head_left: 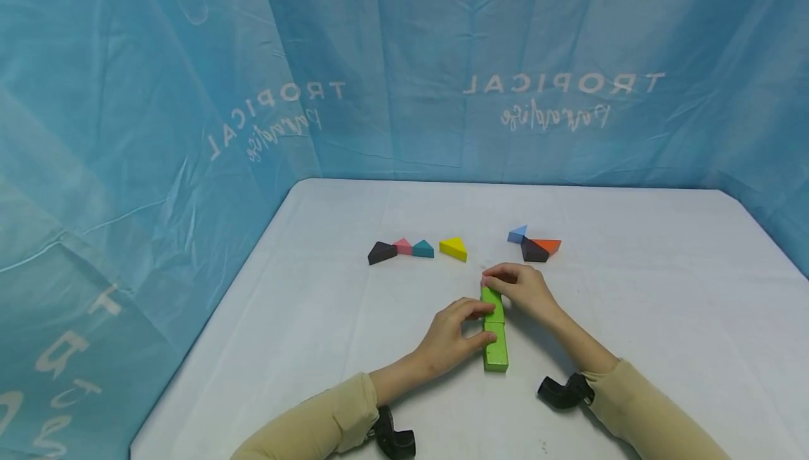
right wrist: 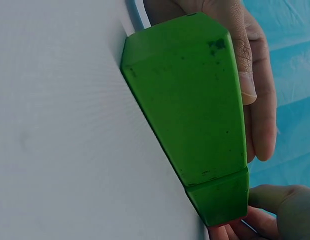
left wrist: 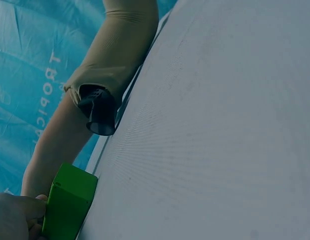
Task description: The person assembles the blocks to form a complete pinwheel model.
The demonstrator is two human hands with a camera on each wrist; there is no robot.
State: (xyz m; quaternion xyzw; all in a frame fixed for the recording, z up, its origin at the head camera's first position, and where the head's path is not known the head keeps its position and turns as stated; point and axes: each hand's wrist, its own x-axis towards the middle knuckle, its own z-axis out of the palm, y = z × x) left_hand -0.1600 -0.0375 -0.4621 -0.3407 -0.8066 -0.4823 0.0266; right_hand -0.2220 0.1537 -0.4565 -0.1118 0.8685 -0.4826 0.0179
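Observation:
Two green blocks (head_left: 496,347) lie end to end in a row running away from me on the white table. My left hand (head_left: 451,337) reaches in from the left, its thumb touching the nearer block and its fingertips the farther one. In the right wrist view, the left thumb and fingers (right wrist: 265,120) lie extended along the blocks. At the far end, my right hand (head_left: 521,288) pinches a small pink block (head_left: 484,281) against the farther green block. Fingers cover most of that pink block. A green block (left wrist: 72,200) shows beside the left hand (left wrist: 14,215).
Beyond the hands lie a black block (head_left: 382,253), a pink triangle (head_left: 403,246), a teal block (head_left: 423,249) and a yellow triangle (head_left: 454,248). Farther right are a light-blue triangle (head_left: 517,234), a black block (head_left: 534,250) and an orange triangle (head_left: 548,245). Blue curtains (head_left: 417,81) border the table.

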